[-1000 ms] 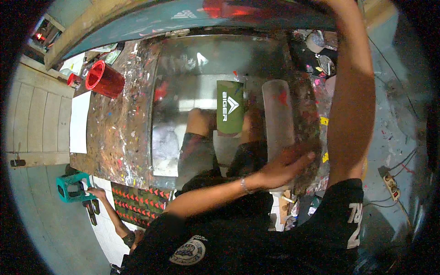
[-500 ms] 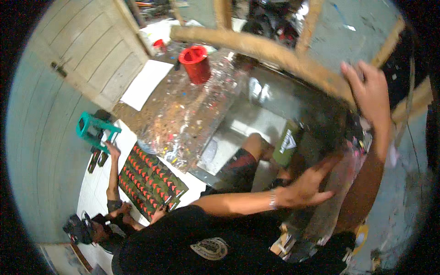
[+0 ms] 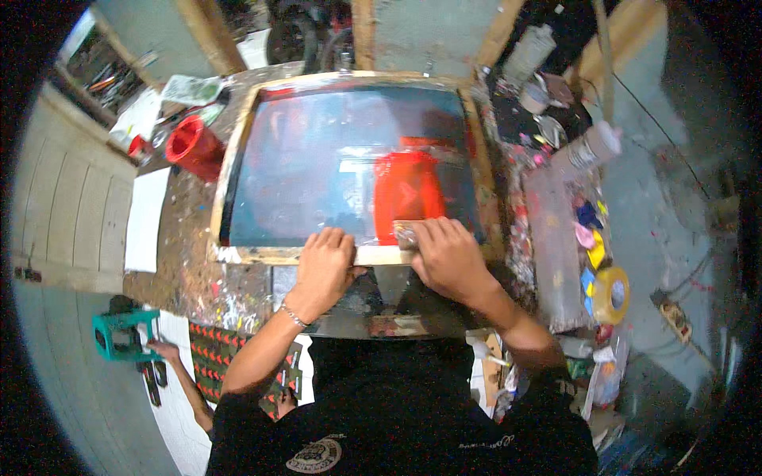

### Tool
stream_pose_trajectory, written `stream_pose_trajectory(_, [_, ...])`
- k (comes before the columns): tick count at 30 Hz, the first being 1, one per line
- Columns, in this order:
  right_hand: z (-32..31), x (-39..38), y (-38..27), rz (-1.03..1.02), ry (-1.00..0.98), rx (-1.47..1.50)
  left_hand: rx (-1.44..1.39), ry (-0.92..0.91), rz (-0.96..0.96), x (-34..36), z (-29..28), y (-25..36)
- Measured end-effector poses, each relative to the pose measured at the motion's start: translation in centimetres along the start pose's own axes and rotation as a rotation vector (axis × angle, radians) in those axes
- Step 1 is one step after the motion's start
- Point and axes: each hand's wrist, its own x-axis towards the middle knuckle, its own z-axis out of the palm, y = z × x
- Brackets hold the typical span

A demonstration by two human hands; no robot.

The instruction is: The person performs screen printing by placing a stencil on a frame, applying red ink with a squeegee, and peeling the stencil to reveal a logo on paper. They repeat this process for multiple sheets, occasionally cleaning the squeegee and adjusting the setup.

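A wooden-framed printing screen (image 3: 361, 255) lies flat on the table in front of me, its blue-grey mesh edged by pale wood. Wet red ink (image 3: 407, 186) covers a patch of mesh right of centre. My left hand (image 3: 325, 262) is closed over the near bar of the frame. In my right hand (image 3: 451, 258) is a squeegee (image 3: 405, 232), at the near end of the red patch; my fingers hide part of it. Below the near bar, a strip of the glass table top (image 3: 357, 297) shows.
Left of the screen stand a red bucket (image 3: 194, 148) and a white sheet (image 3: 147, 226). On the right are a bottle (image 3: 595, 148), a tape roll (image 3: 611, 295) and paint-stained clutter. At lower left, a co-worker's arm (image 3: 186, 385) reaches beside a camouflage printed sheet (image 3: 214, 357) and a green stool (image 3: 107, 337).
The raised wooden frame has come down flat, covering the glass and the green piece with a white mark. My right hand has moved from the frame to the squeegee; my view has turned.
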Motion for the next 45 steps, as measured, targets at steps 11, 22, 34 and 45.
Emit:
stream_pose_trajectory(11, [-1.3, 5.9, 5.7, 0.092, -0.377, 0.280, -0.023, -0.035, 0.011, -0.4, 0.8, -0.5])
stream_pose_trajectory(22, [2.4, 6.2, 6.4, -0.022, -0.091, 0.038, -0.035, -0.061, 0.010, -0.2, 0.3, -0.4])
stream_pose_trajectory(34, [3.2, 11.3, 9.2, 0.119, -0.084, 0.123, 0.035, -0.036, 0.069, -0.4, 2.1, -1.1])
stream_pose_trajectory(45, [1.1, 1.8, 0.8, -0.003, -0.059, 0.152, 0.019, -0.100, 0.039, -0.9, 1.2, -1.0])
